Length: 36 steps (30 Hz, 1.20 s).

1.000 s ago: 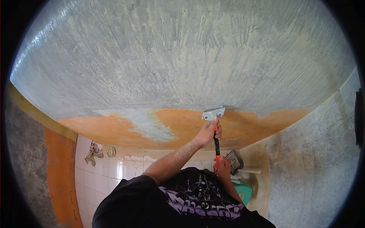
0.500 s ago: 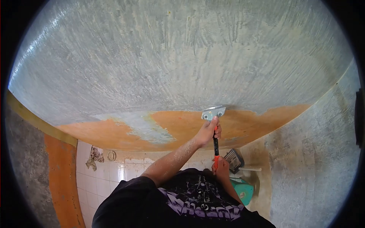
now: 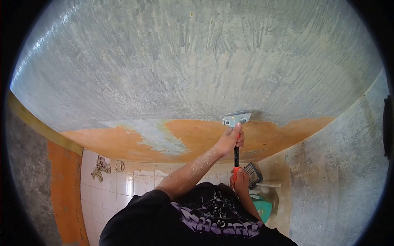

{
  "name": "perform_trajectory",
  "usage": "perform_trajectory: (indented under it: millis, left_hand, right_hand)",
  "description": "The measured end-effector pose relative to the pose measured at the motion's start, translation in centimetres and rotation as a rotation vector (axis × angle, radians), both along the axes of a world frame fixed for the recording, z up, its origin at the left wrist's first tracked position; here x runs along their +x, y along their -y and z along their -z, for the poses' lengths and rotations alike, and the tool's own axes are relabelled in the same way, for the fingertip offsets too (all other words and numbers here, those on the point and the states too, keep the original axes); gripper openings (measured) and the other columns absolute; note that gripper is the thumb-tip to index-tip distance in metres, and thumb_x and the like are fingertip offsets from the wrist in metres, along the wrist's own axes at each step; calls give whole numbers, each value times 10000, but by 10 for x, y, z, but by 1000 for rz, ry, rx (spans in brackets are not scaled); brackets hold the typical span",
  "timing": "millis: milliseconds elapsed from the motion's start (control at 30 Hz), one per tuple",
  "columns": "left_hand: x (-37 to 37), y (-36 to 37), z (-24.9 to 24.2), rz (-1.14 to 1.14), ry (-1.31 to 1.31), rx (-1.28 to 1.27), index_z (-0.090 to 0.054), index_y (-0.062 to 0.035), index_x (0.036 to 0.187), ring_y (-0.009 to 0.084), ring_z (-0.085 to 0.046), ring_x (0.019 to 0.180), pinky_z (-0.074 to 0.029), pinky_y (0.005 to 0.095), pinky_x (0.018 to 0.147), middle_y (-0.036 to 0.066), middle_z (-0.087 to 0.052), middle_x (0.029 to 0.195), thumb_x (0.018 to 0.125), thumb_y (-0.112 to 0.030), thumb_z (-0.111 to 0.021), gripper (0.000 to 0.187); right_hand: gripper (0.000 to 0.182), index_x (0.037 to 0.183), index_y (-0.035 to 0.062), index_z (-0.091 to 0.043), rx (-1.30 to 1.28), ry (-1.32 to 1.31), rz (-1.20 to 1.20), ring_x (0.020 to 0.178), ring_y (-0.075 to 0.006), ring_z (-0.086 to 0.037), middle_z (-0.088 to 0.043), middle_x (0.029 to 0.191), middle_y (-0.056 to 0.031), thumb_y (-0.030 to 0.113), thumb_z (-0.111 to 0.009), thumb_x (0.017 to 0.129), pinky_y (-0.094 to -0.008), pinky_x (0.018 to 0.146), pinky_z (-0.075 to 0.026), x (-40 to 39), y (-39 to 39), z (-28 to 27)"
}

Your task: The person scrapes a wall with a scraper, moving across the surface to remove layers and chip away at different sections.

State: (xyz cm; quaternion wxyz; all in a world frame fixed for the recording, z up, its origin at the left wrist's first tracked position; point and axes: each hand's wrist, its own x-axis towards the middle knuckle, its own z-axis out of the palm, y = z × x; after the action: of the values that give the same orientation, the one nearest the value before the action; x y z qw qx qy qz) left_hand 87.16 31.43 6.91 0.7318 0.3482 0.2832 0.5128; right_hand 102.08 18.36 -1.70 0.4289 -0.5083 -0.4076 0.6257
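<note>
A long-handled scraper with a wide metal blade and a black and orange handle stands upright before the wall. My left hand is closed around the handle just under the blade, its thumb along the front. Lower down, my right hand grips the orange end of the handle, close to my body. The blade lies at the border between the grey scraped wall and a band of orange paint; whether its edge touches the surface is hard to tell. Pale flecks speckle my left forearm.
White floor tiles lie below, with a crumpled rag and a round drain cover. A grey slatted object, a pale stick and a green container are at my right, near the side wall.
The scraper and both hands have shifted slightly to the right, and the blade sits a little higher on the wall. Both hands keep their hold on the handle.
</note>
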Motion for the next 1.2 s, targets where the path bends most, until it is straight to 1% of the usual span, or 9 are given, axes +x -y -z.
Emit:
perform_trajectory:
  millis: [100,167,267,367,600,900,967,1100,1200]
  left_hand:
    - [3,-2,11,12,-27,-39,-372,-118,779,121,-394,529,-406,308,546,-2,-378,622,1024,-530,-398,480]
    - [7,-2,16,10,-95,-80,-372,-118,779,122,-399,529,-408,309,548,-3,-374,617,1021,-538,-401,485]
    - [4,-7,6,76,-138,17,-352,-137,809,130,-374,553,-394,314,566,6,-353,633,1042,-515,-346,444]
    - [4,-7,15,90,-80,-8,-352,-139,803,129,-374,554,-392,315,563,5,-352,635,1043,-504,-358,438]
    - [4,-6,-5,72,-72,-21,-353,-128,802,129,-360,549,-388,311,563,6,-353,638,1042,-497,-374,442]
    - [5,-3,-6,60,-121,7,-375,-118,808,131,-392,548,-406,311,571,8,-375,636,1037,-508,-376,453]
    - [2,-6,12,70,-105,-4,-386,-111,779,128,-424,543,-429,313,576,11,-410,633,1032,-514,-387,476]
    - [-1,-2,3,23,-102,12,-381,-115,807,134,-419,550,-428,318,582,11,-395,635,1036,-518,-368,463]
    - [-4,0,5,42,-82,38,-372,-123,845,142,-397,560,-412,324,591,12,-373,641,1040,-520,-348,443]
  right_hand:
    - [472,939,24,-523,-60,23,-5,362,-116,-386,-428,518,-30,448,-350,1052,-264,353,-325,5,5,17]
    - [469,947,24,-519,-93,-70,-4,359,-121,-383,-426,517,-33,447,-346,1053,-266,351,-324,4,4,20]
    - [464,956,23,-513,-67,-97,8,353,-127,-378,-422,513,-36,442,-339,1056,-270,348,-321,2,1,16]
    - [460,960,24,-512,-99,-83,13,351,-128,-370,-416,510,-37,437,-335,1058,-272,348,-319,2,7,17]
    - [456,946,13,-546,-66,-141,36,361,-114,-387,-437,507,-30,417,-365,1056,-263,357,-322,3,1,7]
    - [436,962,26,-513,-76,-133,20,349,-133,-368,-416,503,-40,411,-333,1062,-278,348,-309,2,-1,6]
    - [436,953,21,-516,-97,-32,1,352,-134,-374,-417,503,-41,399,-329,1063,-281,351,-314,5,6,13]
    - [436,943,12,-523,-59,7,-8,361,-134,-388,-423,504,-38,379,-321,1066,-282,363,-324,2,2,7]
    - [466,924,11,-566,-55,-34,12,375,-106,-404,-461,520,-28,408,-361,1056,-261,376,-334,4,0,1]
